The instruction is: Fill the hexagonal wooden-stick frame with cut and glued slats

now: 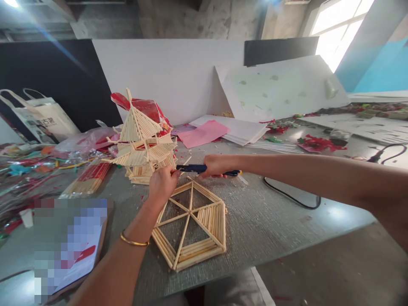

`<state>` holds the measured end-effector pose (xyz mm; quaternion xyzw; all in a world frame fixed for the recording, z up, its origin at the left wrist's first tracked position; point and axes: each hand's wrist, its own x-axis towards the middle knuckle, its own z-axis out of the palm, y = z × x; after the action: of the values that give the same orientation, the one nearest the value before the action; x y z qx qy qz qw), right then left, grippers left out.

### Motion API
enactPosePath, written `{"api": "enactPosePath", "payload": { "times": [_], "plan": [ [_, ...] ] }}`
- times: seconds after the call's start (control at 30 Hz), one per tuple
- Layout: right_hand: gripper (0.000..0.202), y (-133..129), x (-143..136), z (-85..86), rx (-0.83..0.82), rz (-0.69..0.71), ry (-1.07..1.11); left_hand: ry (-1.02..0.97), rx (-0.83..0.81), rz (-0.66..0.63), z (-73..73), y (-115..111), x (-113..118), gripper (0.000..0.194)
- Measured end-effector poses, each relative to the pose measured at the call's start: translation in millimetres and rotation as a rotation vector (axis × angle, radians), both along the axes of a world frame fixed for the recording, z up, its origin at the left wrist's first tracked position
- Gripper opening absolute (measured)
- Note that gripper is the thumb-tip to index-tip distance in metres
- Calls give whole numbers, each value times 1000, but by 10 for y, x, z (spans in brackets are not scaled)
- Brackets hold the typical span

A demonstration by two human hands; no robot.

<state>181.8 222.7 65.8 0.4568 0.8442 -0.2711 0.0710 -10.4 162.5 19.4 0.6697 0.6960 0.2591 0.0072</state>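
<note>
My right hand (212, 165) is wrapped round a dark blue cutting tool (196, 168), whose jaws point left toward my left hand. My left hand (164, 180) is pinched at the tool's tip; what its fingers hold is too small to make out. Just below both hands lies a flat hexagonal frame (190, 211) of wooden sticks, with spokes meeting at its centre. Rows of sticks fill parts of its right and lower sections. Behind my left hand stands a tiered stick pagoda (143, 144) with a pointed roof.
A tablet (79, 255) lies at the lower left, near bundled sticks (87, 178) in plastic. Pink paper (204, 133) and white sheets lie behind. A black cable (291, 197) curves at the right. The table edge (270, 255) runs along the front.
</note>
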Motion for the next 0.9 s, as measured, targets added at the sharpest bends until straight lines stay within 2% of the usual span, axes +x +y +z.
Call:
{"api": "enactPosePath", "payload": {
  "times": [0.3, 0.4, 0.5, 0.57, 0.7, 0.8, 0.9],
  "plan": [
    [45, 162, -123, -186, 91, 48, -79, 60, -20, 19, -45, 34, -41, 23],
    [51, 219, -110, -132, -27, 88, -122, 64, -25, -2, -34, 4, -27, 21],
    [58, 251, -100, -50, -70, 16, -178, 39, -41, -60, 9, -47, -27, 20],
    [63, 268, -132, -31, 26, -65, -200, 0, -64, -112, 43, -77, -53, 20],
    [62, 349, -321, -101, 356, -135, -216, -107, -177, -226, 76, -105, -144, 26],
    [62, 447, -497, -189, 440, -168, -179, -165, -286, -348, 89, -148, -149, 26],
    [71, 523, -619, -276, 482, -220, -172, -253, -402, -475, 127, -253, -52, 24]
  ]
}}
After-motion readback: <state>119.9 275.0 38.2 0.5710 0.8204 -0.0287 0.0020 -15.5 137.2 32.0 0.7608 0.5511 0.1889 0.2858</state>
